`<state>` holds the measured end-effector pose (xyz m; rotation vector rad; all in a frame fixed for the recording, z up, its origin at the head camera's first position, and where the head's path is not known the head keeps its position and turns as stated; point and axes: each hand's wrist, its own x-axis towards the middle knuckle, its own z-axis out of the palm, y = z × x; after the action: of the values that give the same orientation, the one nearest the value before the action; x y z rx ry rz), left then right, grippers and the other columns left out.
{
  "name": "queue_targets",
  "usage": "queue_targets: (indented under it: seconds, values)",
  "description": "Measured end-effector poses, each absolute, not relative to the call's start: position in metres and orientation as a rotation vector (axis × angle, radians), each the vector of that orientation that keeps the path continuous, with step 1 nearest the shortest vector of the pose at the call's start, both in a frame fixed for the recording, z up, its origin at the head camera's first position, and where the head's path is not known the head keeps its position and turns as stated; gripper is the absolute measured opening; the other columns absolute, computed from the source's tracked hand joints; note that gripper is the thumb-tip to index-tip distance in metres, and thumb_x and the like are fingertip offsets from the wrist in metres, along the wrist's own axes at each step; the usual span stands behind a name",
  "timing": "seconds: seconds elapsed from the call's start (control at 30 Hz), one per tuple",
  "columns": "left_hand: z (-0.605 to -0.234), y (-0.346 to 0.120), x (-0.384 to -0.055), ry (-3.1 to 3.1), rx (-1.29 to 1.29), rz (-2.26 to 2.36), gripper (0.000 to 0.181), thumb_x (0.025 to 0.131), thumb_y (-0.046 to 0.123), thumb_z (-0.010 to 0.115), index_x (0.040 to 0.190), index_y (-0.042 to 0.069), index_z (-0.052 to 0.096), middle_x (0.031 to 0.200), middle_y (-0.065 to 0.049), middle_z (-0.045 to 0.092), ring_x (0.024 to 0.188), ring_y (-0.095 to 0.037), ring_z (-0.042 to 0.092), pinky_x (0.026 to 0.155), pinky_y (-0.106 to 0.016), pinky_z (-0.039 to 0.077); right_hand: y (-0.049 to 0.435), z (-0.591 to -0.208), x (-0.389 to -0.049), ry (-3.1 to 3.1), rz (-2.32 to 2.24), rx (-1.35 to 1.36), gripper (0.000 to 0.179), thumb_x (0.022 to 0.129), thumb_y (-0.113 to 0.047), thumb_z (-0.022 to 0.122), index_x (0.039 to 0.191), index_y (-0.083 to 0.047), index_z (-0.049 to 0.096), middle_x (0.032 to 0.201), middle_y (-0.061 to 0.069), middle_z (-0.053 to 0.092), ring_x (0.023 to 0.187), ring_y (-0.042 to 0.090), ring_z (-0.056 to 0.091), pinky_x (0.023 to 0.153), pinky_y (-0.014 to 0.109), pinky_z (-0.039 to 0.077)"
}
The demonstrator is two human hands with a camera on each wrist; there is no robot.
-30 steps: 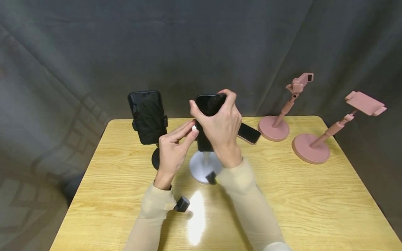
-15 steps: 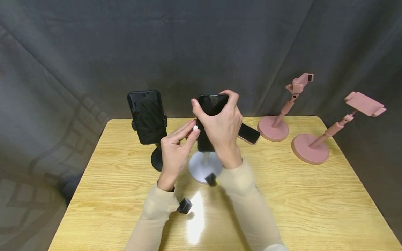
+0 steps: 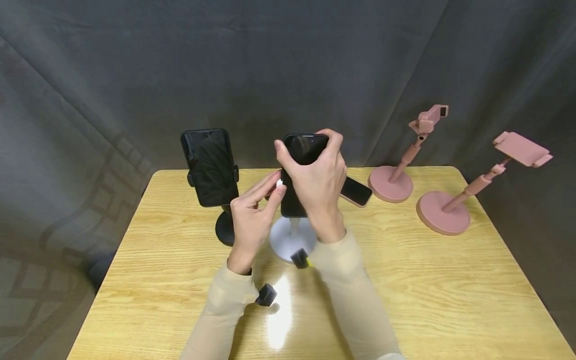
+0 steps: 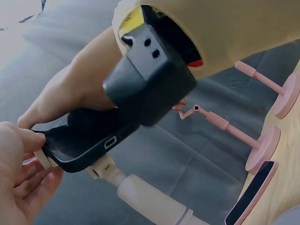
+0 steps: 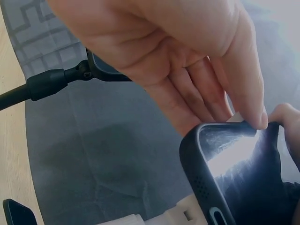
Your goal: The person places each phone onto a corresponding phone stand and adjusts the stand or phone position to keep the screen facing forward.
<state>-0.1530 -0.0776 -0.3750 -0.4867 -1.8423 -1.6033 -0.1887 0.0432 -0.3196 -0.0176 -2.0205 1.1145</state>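
A black phone [image 3: 293,200] stands upright at the white phone stand [image 3: 284,245], in the middle of the table. My right hand [image 3: 317,182] grips the phone across its face, thumb on its left edge and fingers on its right edge. With thumb and fingers, my left hand [image 3: 253,220] pinches the stand's small white clamp end [image 3: 279,183] at the phone's left edge. In the left wrist view the white stem [image 4: 152,199] runs up behind the phone [image 4: 89,145]. Most of the holder is hidden behind the phone.
Left of my hands, another black phone [image 3: 210,167] sits in a black stand [image 3: 224,230]. A pink-edged phone [image 3: 356,192] lies on the table behind my right hand. Two pink stands [image 3: 390,185] [image 3: 443,212] stand at the right. A dark curtain [image 3: 288,75] hangs behind the table.
Both hands and the phone have shifted slightly to the right, mostly in the first half second. The grip of each hand looks the same.
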Motion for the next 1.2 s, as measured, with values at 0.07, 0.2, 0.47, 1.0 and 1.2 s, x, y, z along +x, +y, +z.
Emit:
queue_targets:
  seconds: [0.07,0.2,0.47,1.0,1.2]
  values:
    - [-0.377,-0.079,-0.152,-1.830,-0.483,-1.601,0.027,0.088,-0.005,0.077,0.115,-0.007,0.075,0.118,-0.018,0.074,0.101,-0.020,0.075,0.087,-0.020,0.060,0.043,-0.320,-0.188,-2.045,1.114,0.019,0.074,0.077,-0.059,0.082,0.120,-0.005,0.053,0.083,0.011,0.067,0.071,0.029,0.064,0.060,0.043,0.053]
    - [-0.380,-0.081,-0.150,-1.813,-0.492,-1.581,0.030,0.086,-0.009,0.077,0.116,-0.009,0.074,0.119,-0.021,0.073,0.105,-0.021,0.074,0.090,-0.023,0.060,0.043,-0.320,-0.186,-2.076,1.117,0.086,0.075,0.079,-0.057,0.082,0.122,-0.005,0.052,0.084,0.012,0.067,0.070,0.028,0.063,0.057,0.041,0.053]
    - [-0.385,-0.080,-0.150,-1.836,-0.508,-1.513,0.035,0.088,-0.006,0.076,0.122,-0.006,0.072,0.125,-0.017,0.072,0.109,-0.026,0.073,0.094,-0.026,0.060,0.047,-0.322,-0.183,-2.073,1.167,0.162,0.075,0.081,-0.054,0.084,0.126,-0.005,0.050,0.090,0.013,0.068,0.075,0.028,0.065,0.060,0.039,0.055]
    - [-0.409,-0.091,-0.133,-1.972,-0.629,-1.393,0.051,0.087,-0.007,0.077,0.136,-0.004,0.064,0.118,-0.019,0.075,0.091,-0.029,0.077,0.089,-0.027,0.062,0.081,-0.363,-0.162,-2.217,1.253,0.445,0.074,0.094,-0.031,0.076,0.151,-0.003,0.037,0.132,0.018,0.063,0.112,0.030,0.063,0.091,0.047,0.056]
    - [-0.420,-0.090,-0.125,-2.009,-0.642,-1.395,0.045,0.088,-0.005,0.076,0.132,-0.006,0.066,0.127,-0.020,0.071,0.091,-0.029,0.077,0.091,-0.028,0.061,0.094,-0.380,-0.156,-2.258,1.358,0.464,0.073,0.097,-0.036,0.072,0.153,-0.005,0.037,0.139,0.016,0.061,0.118,0.029,0.062,0.094,0.050,0.055]
